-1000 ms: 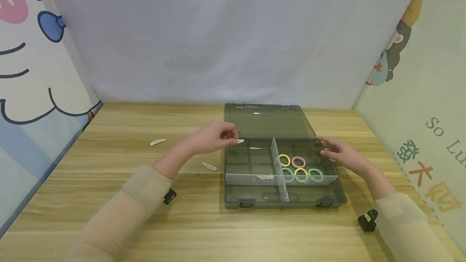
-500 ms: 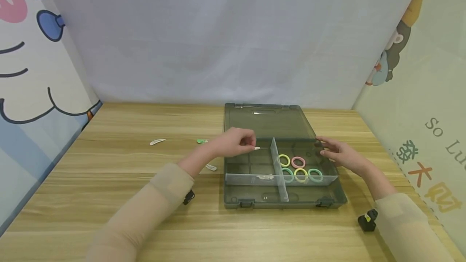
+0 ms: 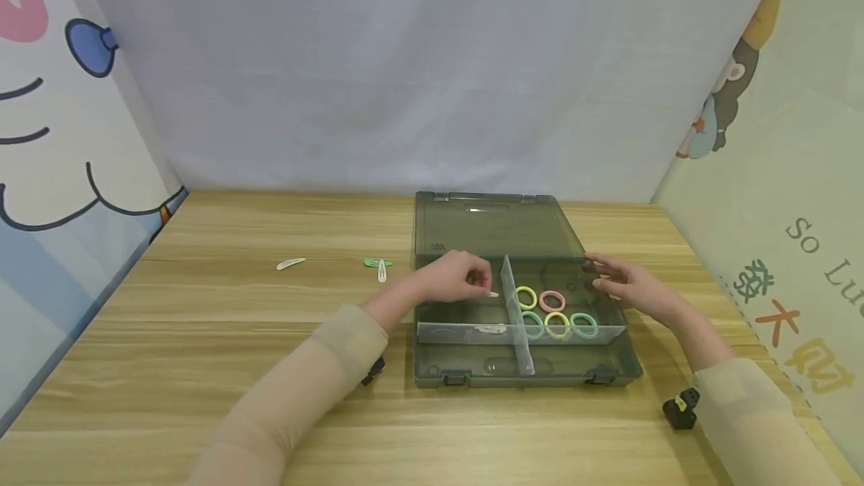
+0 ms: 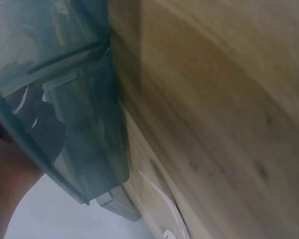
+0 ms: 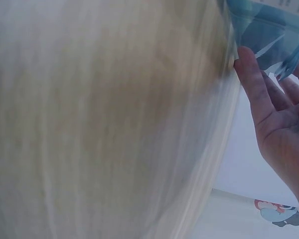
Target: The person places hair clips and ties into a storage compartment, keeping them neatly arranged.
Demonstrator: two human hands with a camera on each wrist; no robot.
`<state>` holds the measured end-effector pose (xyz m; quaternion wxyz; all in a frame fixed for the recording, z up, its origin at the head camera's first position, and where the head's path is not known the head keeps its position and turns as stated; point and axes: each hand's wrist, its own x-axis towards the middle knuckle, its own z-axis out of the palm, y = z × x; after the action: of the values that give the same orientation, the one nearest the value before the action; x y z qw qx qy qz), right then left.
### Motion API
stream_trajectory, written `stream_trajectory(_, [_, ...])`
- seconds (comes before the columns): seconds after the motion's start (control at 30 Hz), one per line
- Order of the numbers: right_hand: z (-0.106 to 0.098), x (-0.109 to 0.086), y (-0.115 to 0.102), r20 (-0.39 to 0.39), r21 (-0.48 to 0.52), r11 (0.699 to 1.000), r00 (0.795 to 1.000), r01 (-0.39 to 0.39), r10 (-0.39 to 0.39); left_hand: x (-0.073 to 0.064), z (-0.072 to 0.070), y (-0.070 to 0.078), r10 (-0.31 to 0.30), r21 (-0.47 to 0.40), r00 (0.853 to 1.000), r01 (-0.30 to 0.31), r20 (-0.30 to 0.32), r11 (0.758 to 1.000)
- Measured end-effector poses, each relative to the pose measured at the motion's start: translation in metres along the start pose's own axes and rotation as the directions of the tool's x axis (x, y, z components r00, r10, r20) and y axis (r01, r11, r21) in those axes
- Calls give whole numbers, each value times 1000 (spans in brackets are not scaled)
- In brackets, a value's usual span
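Observation:
My left hand (image 3: 454, 276) pinches a small white snap hair clip (image 3: 493, 294) low over the left compartment of a clear grey plastic box (image 3: 574, 379), close to the upright divider (image 3: 511, 291). White clips (image 3: 491, 328) lie further forward in that compartment, showing through the cross divider. In the left wrist view, this hand (image 4: 10, 169) is partly hidden behind the box's wall (image 4: 89, 134). My right hand (image 3: 628, 285) rests at the box's right side with fingers loosely extended. The right wrist view has its fingertips (image 5: 246, 55) against the box's edge.
Yellow, pink and green hair ties, among them a pink one (image 3: 552, 292), fill part of the right compartment. The lid (image 3: 499, 225) lies folded back. Left of the box are a green clip (image 3: 371, 263) and two white clips, one further left (image 3: 291, 264).
My left hand has carried the hair clip rightward from the box's left edge and down toward the divider. Its forearm now covers a white clip on the table. The right hand stays put.

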<state>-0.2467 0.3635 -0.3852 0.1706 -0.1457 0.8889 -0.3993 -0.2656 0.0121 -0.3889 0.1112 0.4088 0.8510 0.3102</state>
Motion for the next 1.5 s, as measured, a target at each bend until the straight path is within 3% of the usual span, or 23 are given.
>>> stream_trajectory(0.17, [0, 0, -1, 3, 1, 1000, 1000, -1, 1, 5, 7, -3, -17, -16, 999, 18, 29, 1000])
stream_trajectory(0.77, [-1, -1, 0, 10, -2, 1000, 1000, -5, 5, 19, 24, -10, -56, 113, 991, 42, 120, 993])
stream_trajectory(1.07, [-1, 0, 0, 7, 2, 1000, 1000, -4, 4, 17, 24, -3, -80, 194, 989, 56, 121, 979])
stream_trajectory(1.27, [-1, 0, -1, 10, 5, 1000, 1000, -1, 1, 17, 23, -4, -88, 191, 989, 64, 118, 979])
stream_trajectory(1.5, [-1, -1, -2, 10, 2, 1000, 1000, -7, 7, 13, 14, -6, -50, 172, 995, 34, 92, 985])
